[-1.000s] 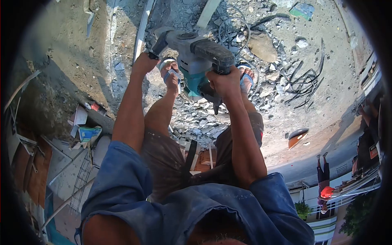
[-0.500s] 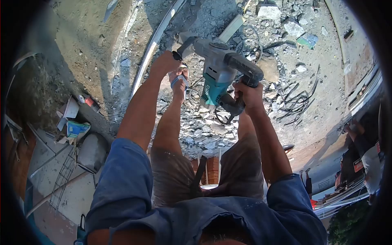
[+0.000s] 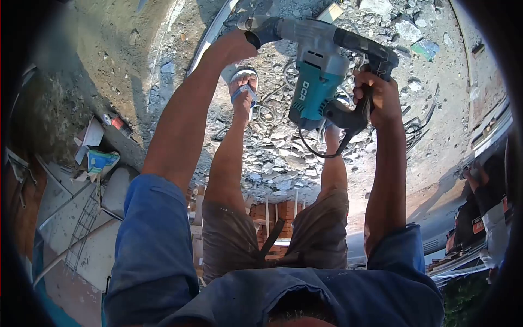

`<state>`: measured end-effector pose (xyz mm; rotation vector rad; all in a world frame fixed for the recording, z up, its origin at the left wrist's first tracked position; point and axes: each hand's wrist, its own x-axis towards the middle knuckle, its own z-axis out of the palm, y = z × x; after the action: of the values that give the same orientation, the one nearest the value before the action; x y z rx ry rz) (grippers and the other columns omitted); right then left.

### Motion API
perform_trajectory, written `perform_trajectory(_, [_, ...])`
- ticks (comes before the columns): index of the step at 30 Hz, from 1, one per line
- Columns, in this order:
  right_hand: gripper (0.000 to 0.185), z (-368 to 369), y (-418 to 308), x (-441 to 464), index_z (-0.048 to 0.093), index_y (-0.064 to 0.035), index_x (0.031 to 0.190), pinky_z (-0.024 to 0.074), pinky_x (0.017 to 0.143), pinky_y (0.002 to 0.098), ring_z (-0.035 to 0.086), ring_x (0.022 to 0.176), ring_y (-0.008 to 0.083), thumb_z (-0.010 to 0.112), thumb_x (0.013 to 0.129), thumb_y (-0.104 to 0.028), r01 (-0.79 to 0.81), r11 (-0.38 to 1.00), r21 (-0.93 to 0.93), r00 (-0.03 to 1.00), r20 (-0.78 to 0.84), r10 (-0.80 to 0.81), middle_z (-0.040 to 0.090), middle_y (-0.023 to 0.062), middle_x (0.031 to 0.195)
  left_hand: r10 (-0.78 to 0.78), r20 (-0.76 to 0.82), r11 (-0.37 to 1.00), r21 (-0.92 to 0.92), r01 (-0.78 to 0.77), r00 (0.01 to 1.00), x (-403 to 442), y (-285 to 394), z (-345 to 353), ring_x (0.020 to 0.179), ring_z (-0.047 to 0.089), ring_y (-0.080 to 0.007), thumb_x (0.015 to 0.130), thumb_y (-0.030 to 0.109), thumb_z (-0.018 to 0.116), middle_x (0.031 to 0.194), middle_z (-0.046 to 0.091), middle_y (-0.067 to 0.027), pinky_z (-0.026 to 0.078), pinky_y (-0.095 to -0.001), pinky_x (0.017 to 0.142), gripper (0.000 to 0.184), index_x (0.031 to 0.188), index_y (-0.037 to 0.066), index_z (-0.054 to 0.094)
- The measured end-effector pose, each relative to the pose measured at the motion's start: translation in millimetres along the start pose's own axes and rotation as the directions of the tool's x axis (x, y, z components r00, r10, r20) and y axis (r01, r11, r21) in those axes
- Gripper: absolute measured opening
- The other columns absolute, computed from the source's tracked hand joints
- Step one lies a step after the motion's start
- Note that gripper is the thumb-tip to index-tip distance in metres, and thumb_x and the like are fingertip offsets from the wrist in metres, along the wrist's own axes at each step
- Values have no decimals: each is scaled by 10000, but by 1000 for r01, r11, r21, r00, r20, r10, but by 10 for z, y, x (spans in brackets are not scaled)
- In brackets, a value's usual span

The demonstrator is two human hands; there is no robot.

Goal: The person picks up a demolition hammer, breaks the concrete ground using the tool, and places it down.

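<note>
Tool between left hand and right hand

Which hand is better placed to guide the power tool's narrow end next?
Probably the left hand: it holds the power tool near that end; the right hand grips its opposite end.

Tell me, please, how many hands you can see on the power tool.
2: the left hand is on the front handle of the power tool, and the right hand is on its rear handle.
</note>
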<state>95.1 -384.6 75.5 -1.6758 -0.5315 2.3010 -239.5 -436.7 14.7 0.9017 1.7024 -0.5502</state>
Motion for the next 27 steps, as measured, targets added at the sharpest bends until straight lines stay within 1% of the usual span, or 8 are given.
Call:
perform_trajectory(1, [82, 52, 180, -139, 577, -47, 790, 441, 498, 290, 537, 522, 131, 656, 801, -29, -49, 999, 4, 999, 5, 49, 557, 42, 624, -32, 37, 999, -5, 32, 999, -115, -191, 279, 711, 683, -260, 763, 368, 725, 817, 684, -220, 523, -357, 628, 466, 912, -71, 674])
perform_trajectory(4, [131, 175, 712, -439, 579, -38, 833, 440, 514, 287, 530, 526, 137, 645, 756, 47, 69, 991, -111, 982, -166, -88, 547, 40, 634, 39, -313, 996, -64, -62, 949, -66, -460, 891, 830, 700, -341, 761, 361, 727, 888, 700, -225, 531, -428, 722, 421, 928, -23, 678])
perform_trajectory(6, [204, 352, 1176, -962, 572, -35, 861, 445, 521, 286, 545, 544, 146, 656, 724, 91, 109, 994, -7, 956, -274, -107, 571, 51, 676, -28, -161, 999, -46, 20, 987, -448, -407, 886, 899, 687, -366, 766, 359, 729, 930, 707, -203, 528, -460, 780, 384, 964, 31, 697])
perform_trajectory(9, [226, 583, 1618, -1579, 567, -31, 891, 449, 518, 282, 562, 563, 148, 667, 739, 104, 26, 972, 233, 947, -318, 51, 592, 60, 719, -28, -173, 998, 56, 38, 985, -971, -326, 794, 900, 688, -359, 785, 361, 719, 928, 712, -174, 534, -455, 789, 358, 1007, 80, 711])
perform_trajectory(12, [208, 649, 1649, -1601, 566, -29, 899, 447, 520, 279, 558, 560, 143, 680, 770, 89, 81, 977, 200, 923, -385, 2, 593, 57, 740, -16, -146, 997, 73, 26, 989, -1034, -347, 745, 894, 690, -353, 796, 365, 712, 915, 715, -153, 535, -451, 780, 323, 1006, 119, 716])
perform_trajectory(18, [158, 524, 1701, -1332, 590, -28, 847, 459, 528, 268, 568, 558, 129, 683, 778, 80, 176, 982, 66, 939, -311, -147, 607, 48, 706, -37, -255, 995, 81, 60, 966, -809, -325, 717, 887, 688, -359, 786, 384, 723, 919, 716, -153, 533, -453, 766, 337, 995, 120, 711])
perform_trajectory(24, [182, 378, 1688, -1080, 637, -6, 917, 437, 521, 238, 568, 566, 78, 748, 773, -4, 197, 972, 128, 935, -324, -147, 627, 12, 700, 15, -307, 997, 74, 9, 952, -591, -293, 832, 866, 683, -376, 786, 377, 734, 901, 709, -170, 528, -454, 752, 353, 1000, 98, 706])
perform_trajectory(27, [120, 276, 1662, -1026, 608, -8, 808, 437, 511, 258, 566, 549, 124, 692, 760, 63, 198, 977, 73, 931, -325, -164, 608, 48, 678, -19, -275, 999, 36, 30, 961, -534, -275, 939, 878, 679, -381, 794, 378, 729, 913, 709, -171, 525, -455, 755, 362, 1007, 87, 701])
